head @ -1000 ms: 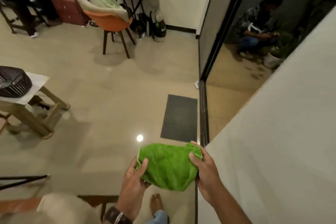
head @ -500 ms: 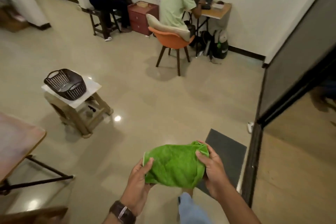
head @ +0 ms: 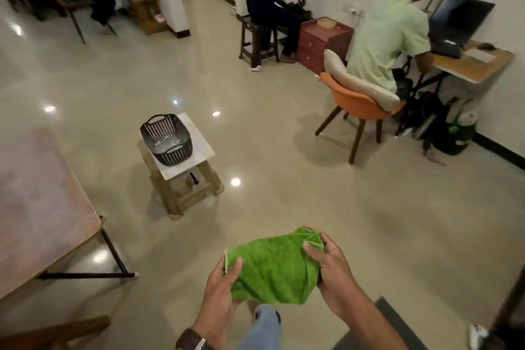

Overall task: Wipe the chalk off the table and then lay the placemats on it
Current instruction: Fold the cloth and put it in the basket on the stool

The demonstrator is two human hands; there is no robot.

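No legible brand, label or writing appears on any item.

Table (head: pixel 42 207): occupies the left edge of the view. Its wooden top carries a pale, smeared film. A black metal leg frame shows under the near corner.

Stool (head: pixel 196 156): stands on the floor to the right of the table, well apart from it. A white slab covers its top.

Basket (head: pixel 166 139): black, slotted, with handles; rests on the stool top, tilted.

Left hand (head: pixel 221 290): extends up from the bottom of the frame, palm toward the camera. The thumb lies over the front of the cloth's left edge and the fingers curl behind it, pinching the edge. A watch (head: pixel 193 339) with a brown strap sits on the wrist.

Cloth (head: pixel 272 267): green, textured, held in the air between both hands above the floor, near the bottom centre. It is well apart from the table. Its lower part sags loosely.

Right hand (head: pixel 331 270): grips the cloth's bunched upper right corner, fingers curled around the fabric, thumb on the front face.

Mat (head: pixel 389 327): dark, on the floor at lower right.

Two seated persons occupy the far side of the room, one on a dark stool, one on an orange chair (head: pixel 358 102) at a desk (head: pixel 477 65) with a laptop (head: pixel 457 23).
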